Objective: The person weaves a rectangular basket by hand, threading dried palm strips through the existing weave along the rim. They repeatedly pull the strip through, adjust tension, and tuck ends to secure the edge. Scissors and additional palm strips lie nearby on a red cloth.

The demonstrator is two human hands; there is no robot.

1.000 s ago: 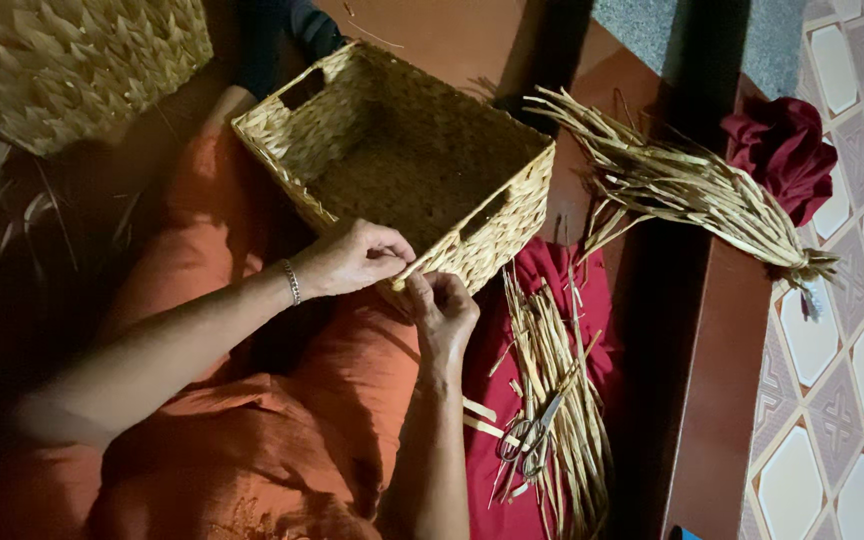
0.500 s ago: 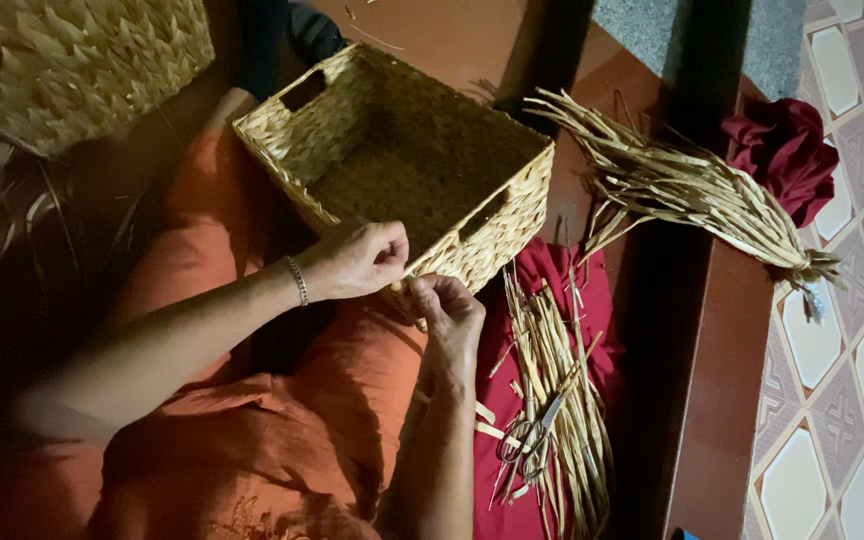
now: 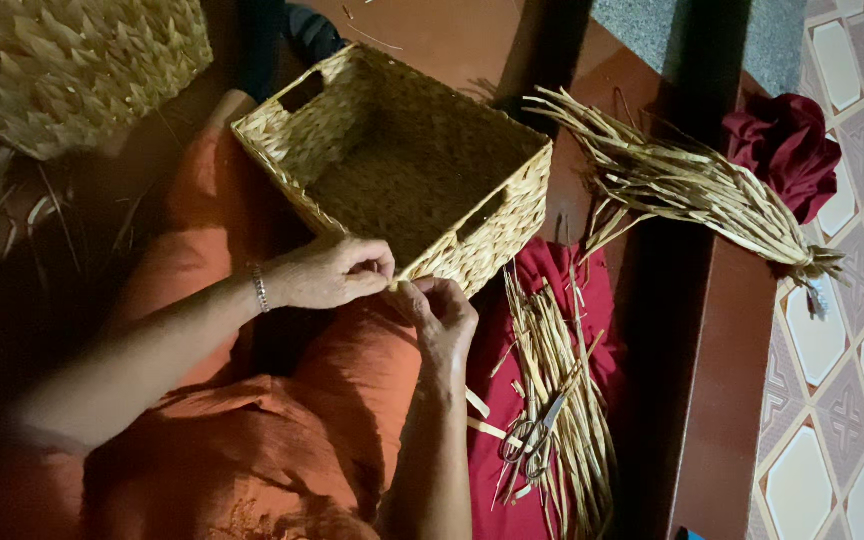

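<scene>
A rectangular woven straw basket (image 3: 402, 160) with cut-out handles rests on my lap, over orange cloth. My left hand (image 3: 327, 272), a thin bracelet on its wrist, pinches the basket's near corner rim. My right hand (image 3: 442, 315) meets it from below, fingers closed on the same corner where a straw strand seems to be held. The strand itself is too small to make out clearly.
Loose straw strips (image 3: 552, 400) and a pair of scissors (image 3: 532, 440) lie on a dark red cloth (image 3: 512, 450) to my right. A tied straw bundle (image 3: 692, 195) and bunched red cloth (image 3: 787, 150) lie further right. Another woven piece (image 3: 62, 65) sits top left. Tiled floor (image 3: 852, 350) at right.
Both hands stay at the basket's near corner; the fingers shifted slightly, the right hand edging a little toward the rim. The basket has not moved.
</scene>
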